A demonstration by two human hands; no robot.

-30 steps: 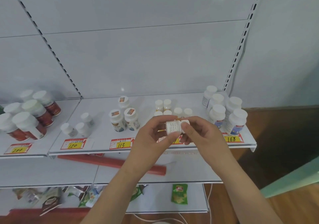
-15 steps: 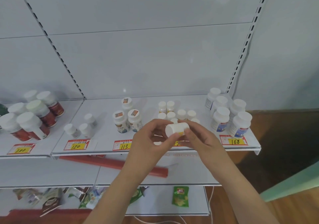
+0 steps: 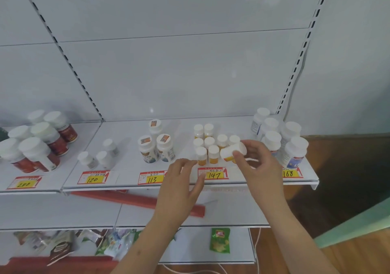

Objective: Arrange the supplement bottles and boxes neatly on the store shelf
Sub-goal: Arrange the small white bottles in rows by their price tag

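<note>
My right hand [image 3: 256,164] grips a small white-capped bottle with an orange label [image 3: 232,152], tilted on its side just right of a cluster of several matching small bottles [image 3: 207,145] above the 147 price tag [image 3: 213,173]. My left hand [image 3: 182,181] hovers in front of the shelf edge [image 3: 147,186] with fingers spread and nothing in it.
Along the same shelf stand red-labelled bottles [image 3: 38,145] at the left, three tiny white bottles [image 3: 99,155], three blue-labelled bottles [image 3: 156,145], and larger white bottles [image 3: 280,138] at the right. A red strip [image 3: 137,200] lies on the shelf below; snack packets [image 3: 219,240] lie lower.
My left hand let go of the small bottle and dropped away to the lower left. My right hand carried the bottle right and back toward the cluster.
</note>
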